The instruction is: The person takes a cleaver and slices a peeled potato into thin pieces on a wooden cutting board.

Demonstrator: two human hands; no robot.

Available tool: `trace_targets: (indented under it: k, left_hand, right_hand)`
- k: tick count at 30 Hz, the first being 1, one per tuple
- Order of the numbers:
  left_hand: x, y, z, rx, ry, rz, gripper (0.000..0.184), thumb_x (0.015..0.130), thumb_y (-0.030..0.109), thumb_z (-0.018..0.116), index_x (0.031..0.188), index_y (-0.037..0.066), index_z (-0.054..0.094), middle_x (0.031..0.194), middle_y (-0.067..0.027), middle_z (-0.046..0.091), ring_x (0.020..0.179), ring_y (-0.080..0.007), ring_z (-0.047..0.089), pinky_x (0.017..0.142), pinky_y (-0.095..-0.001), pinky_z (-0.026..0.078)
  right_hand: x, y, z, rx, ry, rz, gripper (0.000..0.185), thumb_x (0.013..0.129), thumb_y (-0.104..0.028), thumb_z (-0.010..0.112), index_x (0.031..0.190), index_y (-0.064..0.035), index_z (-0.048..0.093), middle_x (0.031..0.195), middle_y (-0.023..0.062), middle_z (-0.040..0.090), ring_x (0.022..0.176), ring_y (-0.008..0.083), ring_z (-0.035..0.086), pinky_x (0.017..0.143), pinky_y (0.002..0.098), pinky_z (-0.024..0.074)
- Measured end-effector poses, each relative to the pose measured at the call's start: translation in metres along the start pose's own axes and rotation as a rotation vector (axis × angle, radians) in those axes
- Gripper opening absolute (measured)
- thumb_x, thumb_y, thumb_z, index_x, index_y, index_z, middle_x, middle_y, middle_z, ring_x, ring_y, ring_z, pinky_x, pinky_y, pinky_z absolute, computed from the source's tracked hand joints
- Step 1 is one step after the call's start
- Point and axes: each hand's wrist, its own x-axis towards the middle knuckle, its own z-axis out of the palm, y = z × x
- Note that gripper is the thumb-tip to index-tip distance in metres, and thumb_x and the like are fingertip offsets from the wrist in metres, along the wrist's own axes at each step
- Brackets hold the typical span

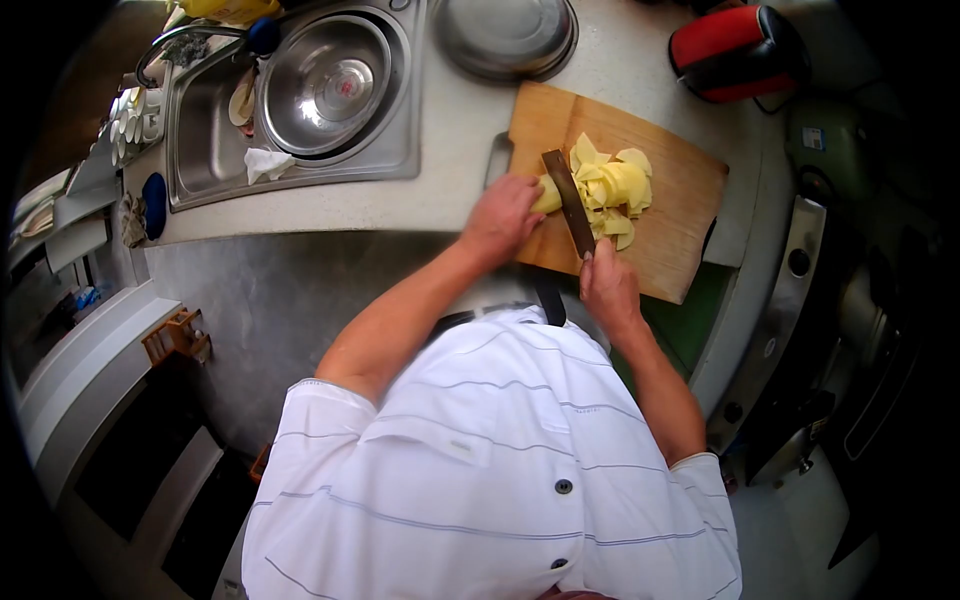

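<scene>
A dark-bladed knife [570, 200] is held over a wooden cutting board [675, 215], its handle wrapped by the right hand [610, 285] at the edge nearest the body. The long axis of the knife is run away from the body and slanted to the left, with the far end of the blade pointed toward the back of the board. Just left of the blade, a peeled yellow vegetable piece [546, 196] is pressed against the board by the left hand [505, 218], whose fingers are curled closely over it (most of the piece is hidden, so its full length cannot be told). Its bare end is faced toward the blade, and its long axis seems to be laid roughly across the knife. The piece is judged to be light, firm and probably slick where peeled, best gripped from above and behind with the fingertips tucked back. The knife is judged to be stiff and moderately heavy, to be taken by the handle only. To the right of the blade, thin yellow slices [615, 188] are heaped; these are likely to be floppy, moist and easily torn. The board is supported on a pale bench [448, 140].
</scene>
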Motion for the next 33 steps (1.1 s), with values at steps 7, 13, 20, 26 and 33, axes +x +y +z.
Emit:
trace_targets:
  k: [7, 13, 20, 26, 33]
  left_hand:
    - [-0.002, 0.001, 0.000, 0.003, 0.007, -0.022, 0.048, 0.078, 0.007, 0.083, 0.120, -0.003, 0.061, 0.123, -0.0214, 0.065, 0.115, -0.0415, 0.061, 0.103, -0.0471, 0.050]
    - [-0.004, -0.001, 0.001, -0.016, 0.023, -0.021, 0.047, 0.078, 0.007, 0.083, 0.119, -0.003, 0.062, 0.123, -0.0213, 0.064, 0.114, -0.0415, 0.061, 0.102, -0.0470, 0.050]
    - [-0.003, -0.003, 0.001, -0.022, 0.001, -0.019, 0.047, 0.078, 0.008, 0.083, 0.119, -0.002, 0.062, 0.122, -0.0211, 0.064, 0.114, -0.0415, 0.061, 0.102, -0.0472, 0.050]
    - [-0.003, -0.002, 0.000, -0.017, 0.001, -0.019, 0.048, 0.078, 0.008, 0.083, 0.119, -0.003, 0.061, 0.122, -0.0213, 0.064, 0.115, -0.0418, 0.061, 0.102, -0.0470, 0.050]
    - [-0.009, -0.003, -0.003, -0.002, 0.031, -0.035, 0.047, 0.079, 0.007, 0.083, 0.119, -0.003, 0.060, 0.121, -0.0215, 0.063, 0.112, -0.0413, 0.060, 0.100, -0.0472, 0.050]
  right_hand:
    - [-0.020, -0.015, -0.024, -0.028, 0.026, 0.063, 0.013, 0.102, -0.009, 0.058, 0.102, 0.0001, 0.048, 0.072, 0.0296, 0.062, 0.067, 0.0525, 0.062, 0.060, 0.0598, 0.0486]
    - [-0.023, -0.015, -0.022, -0.035, 0.032, -0.002, 0.013, 0.102, -0.010, 0.058, 0.102, 0.0003, 0.049, 0.073, 0.0294, 0.063, 0.068, 0.0525, 0.063, 0.060, 0.0595, 0.0493]
    - [-0.009, -0.014, -0.010, -0.034, 0.015, 0.001, 0.013, 0.101, -0.007, 0.059, 0.104, 0.0004, 0.048, 0.073, 0.0291, 0.063, 0.067, 0.0522, 0.063, 0.059, 0.0595, 0.0485]
    - [-0.002, -0.005, -0.002, -0.044, 0.048, -0.050, 0.021, 0.101, -0.011, 0.058, 0.114, 0.0023, 0.050, 0.074, 0.0286, 0.066, 0.069, 0.0511, 0.066, 0.061, 0.0603, 0.0512]
    - [-0.018, -0.021, -0.022, -0.010, 0.038, 0.035, 0.013, 0.101, -0.008, 0.059, 0.105, 0.0008, 0.050, 0.075, 0.0303, 0.063, 0.069, 0.0539, 0.061, 0.060, 0.0605, 0.0479]
